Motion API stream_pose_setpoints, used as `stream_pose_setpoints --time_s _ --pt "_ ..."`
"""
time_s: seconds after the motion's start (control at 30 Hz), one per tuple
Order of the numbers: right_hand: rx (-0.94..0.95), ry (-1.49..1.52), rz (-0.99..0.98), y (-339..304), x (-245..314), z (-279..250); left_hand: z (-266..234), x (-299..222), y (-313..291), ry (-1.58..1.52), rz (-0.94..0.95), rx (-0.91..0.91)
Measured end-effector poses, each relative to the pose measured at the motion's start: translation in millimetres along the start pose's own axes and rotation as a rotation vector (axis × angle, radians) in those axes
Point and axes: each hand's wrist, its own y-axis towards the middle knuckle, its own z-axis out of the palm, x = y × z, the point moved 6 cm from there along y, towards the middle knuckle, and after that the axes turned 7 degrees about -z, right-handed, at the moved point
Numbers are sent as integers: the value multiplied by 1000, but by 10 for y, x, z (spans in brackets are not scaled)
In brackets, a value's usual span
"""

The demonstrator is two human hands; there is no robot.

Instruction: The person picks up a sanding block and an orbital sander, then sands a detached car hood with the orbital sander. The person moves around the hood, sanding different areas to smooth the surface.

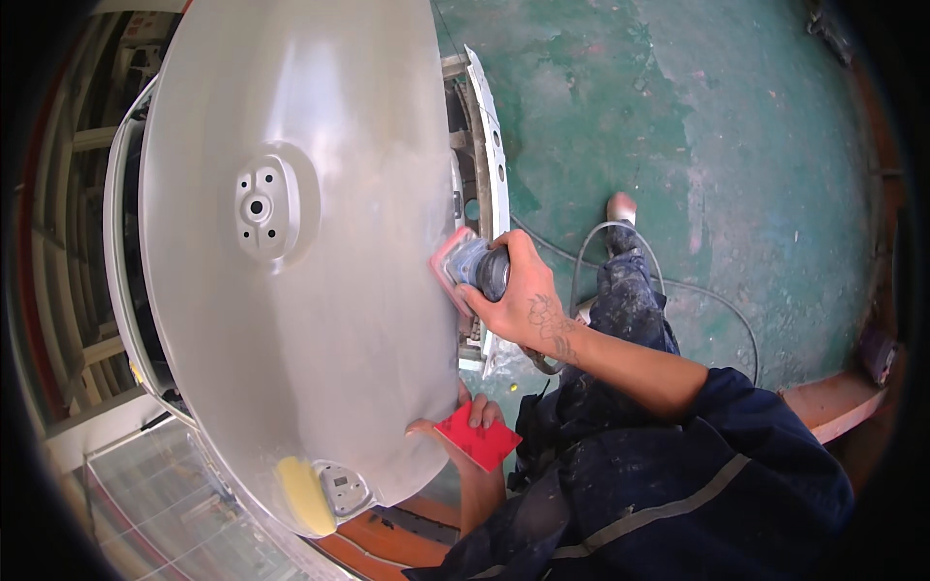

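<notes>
A power sander [470,263] with a rectangular pinkish pad and a dark round top is in my right hand [528,298], whose fingers wrap round the top. The sander is tilted, its pad against or just beside the right edge of a large grey car body panel [358,290]; contact is hard to make out. At the panel's lower right edge, my left hand [466,465] holds a flat red square pad [480,441] between its fingers. The thumb of that hand lies along the panel edge.
A recess with several holes [257,207] sits in the panel, and a yellowish patch [308,496] lies beside a smaller recess [344,487]. A white frame part [492,145] stands behind the right edge. A grey hose [717,298] curls over the green floor [765,145] near my foot.
</notes>
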Motion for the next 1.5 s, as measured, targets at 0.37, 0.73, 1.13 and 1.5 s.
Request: stream_pose_setpoints --time_s 0.37,0.73,1.13,1.5 --pt "-75 1 -32 193 -13 9 -144 -73 -1 -4 -30 35" --pt "-190 40 18 340 76 3 -46 -30 5 -25 -5 46" --pt "-264 38 4 462 112 -12 46 12 -5 -3 51 -17" --pt "-228 39 -2 471 164 -26 -28 -24 0 -14 30 12"
